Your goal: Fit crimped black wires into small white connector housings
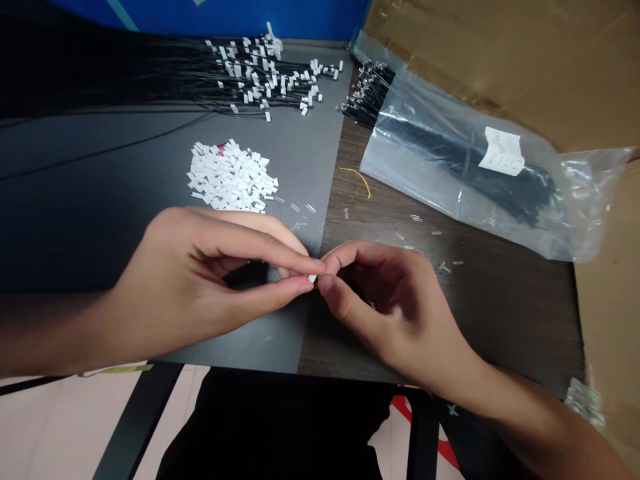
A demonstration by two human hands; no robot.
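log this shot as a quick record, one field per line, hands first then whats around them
left hand: the left hand pinches a small white piece between thumb and finger
right hand: the right hand has its fingertips at that piece; what they grip is unclear
beyond left hand: pile of white pieces
back left: black wires with white ends
back right: clear plastic bag with dark wires partly inside
loose bits: yellow strip, clear slivers
surface: grey sheet left, brown tabletop right
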